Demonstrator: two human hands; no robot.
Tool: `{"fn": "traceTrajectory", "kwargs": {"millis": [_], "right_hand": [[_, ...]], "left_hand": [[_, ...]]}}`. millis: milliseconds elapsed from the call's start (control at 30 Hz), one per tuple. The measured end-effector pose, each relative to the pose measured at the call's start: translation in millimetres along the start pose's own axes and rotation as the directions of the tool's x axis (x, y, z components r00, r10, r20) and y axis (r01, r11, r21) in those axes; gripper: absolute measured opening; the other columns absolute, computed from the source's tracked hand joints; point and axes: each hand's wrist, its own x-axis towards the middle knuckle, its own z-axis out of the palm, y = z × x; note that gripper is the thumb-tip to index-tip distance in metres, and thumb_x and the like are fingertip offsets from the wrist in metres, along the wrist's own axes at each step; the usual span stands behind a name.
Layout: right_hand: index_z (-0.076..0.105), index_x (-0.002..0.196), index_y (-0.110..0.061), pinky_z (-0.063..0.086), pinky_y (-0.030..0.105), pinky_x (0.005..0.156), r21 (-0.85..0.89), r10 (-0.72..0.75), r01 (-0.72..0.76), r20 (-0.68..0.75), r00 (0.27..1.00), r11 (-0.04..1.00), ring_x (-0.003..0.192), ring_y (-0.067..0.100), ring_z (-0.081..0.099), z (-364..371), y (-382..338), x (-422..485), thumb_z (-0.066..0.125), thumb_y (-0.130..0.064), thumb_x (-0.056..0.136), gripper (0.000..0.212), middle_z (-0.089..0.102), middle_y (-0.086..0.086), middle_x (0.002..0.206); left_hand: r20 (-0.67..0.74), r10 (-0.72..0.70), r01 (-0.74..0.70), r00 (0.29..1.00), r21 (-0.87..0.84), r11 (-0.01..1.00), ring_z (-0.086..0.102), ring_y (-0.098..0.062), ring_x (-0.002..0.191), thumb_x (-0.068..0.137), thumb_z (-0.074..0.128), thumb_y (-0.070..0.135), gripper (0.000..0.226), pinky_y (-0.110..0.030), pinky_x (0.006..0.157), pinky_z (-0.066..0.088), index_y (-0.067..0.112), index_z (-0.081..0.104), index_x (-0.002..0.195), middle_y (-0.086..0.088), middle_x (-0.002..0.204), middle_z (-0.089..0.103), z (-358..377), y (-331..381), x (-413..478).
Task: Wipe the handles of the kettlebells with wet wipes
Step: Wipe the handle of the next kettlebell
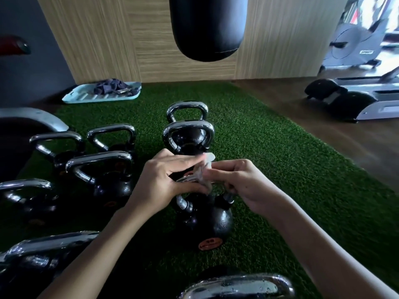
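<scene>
Wipe (204, 172), crumpled and bunched, sits pinched between left hand (159, 180) and right hand (241, 184), both curled round it, just above the kettlebell (207, 225) handle (183, 203).

The room is dim, with daylight coming from the upper right, where the area around the exercise bike (354, 42) is washed out and blurred, while the left side sinks into heavy shadow. The chrome kettlebell handles (187, 128) throw hard white glints, and the wet wipe (205, 171) between the left hand (159, 180) and right hand (241, 184) looks soft. Wide-angle distortion tilts the wood-panel wall (97, 39) and stretches the edges.
</scene>
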Motion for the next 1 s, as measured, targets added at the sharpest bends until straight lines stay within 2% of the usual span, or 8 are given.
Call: {"fn": "traceTrajectory", "kwargs": {"millis": [167,333,433,533,633,700,800,1000], "right_hand": [[0.082,0.086,-0.03,0.041,0.028,0.062,-0.214,-0.096,-0.01,-0.48,0.872,0.977,0.064,0.008,0.057,-37,18,-17,0.087,-0.044,0.073,0.019,0.075,-0.005,0.077],[0.075,0.084,-0.053,0.057,0.033,0.074,-0.323,-0.175,-0.049,-0.627,0.759,0.945,0.072,-0.004,0.07,-54,55,-29,0.088,-0.041,0.073,0.021,0.076,-0.02,0.081],[0.07,0.12,-0.045,0.05,0.028,0.071,-0.384,-0.215,-0.063,-0.636,0.742,0.921,0.069,-0.003,0.063,-52,70,-28,0.086,-0.049,0.072,0.05,0.076,-0.023,0.085],[0.065,0.131,-0.043,0.045,0.02,0.059,-0.492,-0.331,-0.007,-0.595,0.732,0.87,0.055,0.002,0.05,-47,76,-18,0.084,-0.049,0.074,0.06,0.075,-0.025,0.088],[0.066,0.13,-0.04,0.043,0.02,0.052,-0.612,-0.435,0.047,-0.504,0.746,0.79,0.05,0.001,0.049,-42,74,-4,0.08,-0.05,0.078,0.054,0.074,-0.027,0.093],[0.07,0.124,-0.037,0.044,0.015,0.057,-0.685,-0.493,0.071,-0.444,0.749,0.725,0.06,-0.008,0.057,-39,72,8,0.079,-0.047,0.083,0.044,0.074,-0.024,0.098],[0.072,0.124,-0.032,0.055,0.03,0.063,-0.764,-0.597,0.15,-0.348,0.723,0.627,0.07,0.0,0.064,-33,71,30,0.077,-0.041,0.089,0.036,0.076,-0.011,0.096],[0.075,0.119,-0.025,0.055,0.035,0.063,-0.819,-0.643,0.215,-0.226,0.731,0.532,0.067,0.007,0.057,-23,60,60,0.078,-0.039,0.086,0.035,0.064,-0.01,0.085]], "left_hand": [[0.408,-0.007,-0.076,0.913,0.187,0.98,0.053,0.005,0.101,0.081,0.07,0.063,0.061,-0.021,0.086,0.049,0.05,0.055,0.138,0.026,0.133,0.063,-3,-12,34],[0.69,-0.236,-0.071,0.684,0.385,0.92,0.048,0.0,0.091,0.084,0.066,0.067,0.044,-0.024,0.073,0.039,0.069,0.052,0.126,0.027,0.094,0.054,8,-11,70],[0.677,-0.249,-0.053,0.693,0.393,0.918,0.047,0.006,0.078,0.081,0.069,0.068,0.041,-0.016,0.063,0.035,0.069,0.057,0.12,0.036,0.077,0.05,9,-19,76],[0.66,-0.277,-0.025,0.698,0.41,0.912,0.047,0.014,0.057,0.084,0.068,0.065,0.039,-0.018,0.057,0.032,0.063,0.058,0.122,0.032,0.046,0.05,11,-23,82],[0.65,-0.302,0.001,0.698,0.42,0.908,0.043,0.016,0.044,0.086,0.065,0.064,0.039,-0.022,0.051,0.029,0.057,0.062,0.124,0.052,0.061,0.044,12,-28,91],[0.646,-0.314,0.052,0.696,0.39,0.919,0.049,0.021,0.053,0.083,0.067,0.066,0.038,-0.018,0.054,0.035,0.058,0.063,0.12,0.049,0.083,0.049,14,-43,96],[0.661,-0.349,0.236,0.664,0.258,0.937,0.061,0.016,0.103,0.078,0.076,0.061,0.038,-0.007,0.083,0.045,0.053,0.07,0.115,0.035,0.112,0.065,15,-66,102],[0.716,-0.332,0.255,0.614,0.218,0.942,0.068,0.008,0.099,0.069,0.073,0.074,0.044,-0.036,0.095,0.056,0.061,0.069,0.111,0.032,0.102,0.072,15,-68,99]]}}
